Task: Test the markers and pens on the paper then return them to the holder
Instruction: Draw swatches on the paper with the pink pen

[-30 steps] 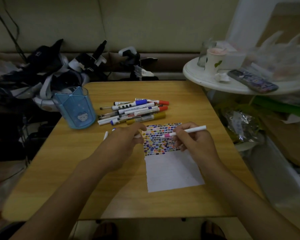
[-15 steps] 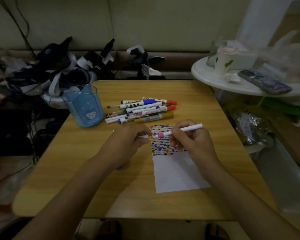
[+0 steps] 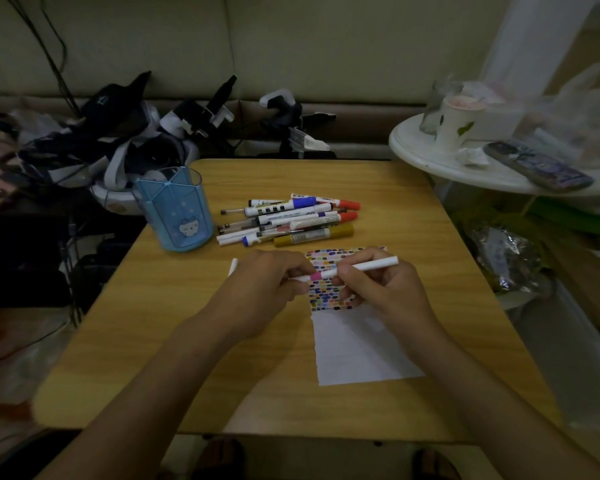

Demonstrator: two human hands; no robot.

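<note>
A white pen with a pink band (image 3: pixel 368 266) lies level between both hands, above the paper (image 3: pixel 357 348). My right hand (image 3: pixel 378 289) grips its barrel. My left hand (image 3: pixel 267 289) pinches the pink end, where a white cap meets the pen. The top of the paper is filled with small coloured test marks. A pile of markers and pens (image 3: pixel 291 220) lies on the wooden table (image 3: pixel 153 334) behind the paper. The blue holder (image 3: pixel 175 214) with a cat face stands left of the pile. Another white pen end (image 3: pixel 233 266) sticks out behind my left hand.
A heap of dark gear and straps (image 3: pixel 111 133) sits behind the table at the left. At the right stands a white round side table (image 3: pixel 447 164) with a paper cup (image 3: pixel 459 121), a phone (image 3: pixel 537 164) and plastic bags.
My hands have come together: the left hand now holds the cap at the pen's pink end, which was bare one second ago. The view has shifted slightly.
</note>
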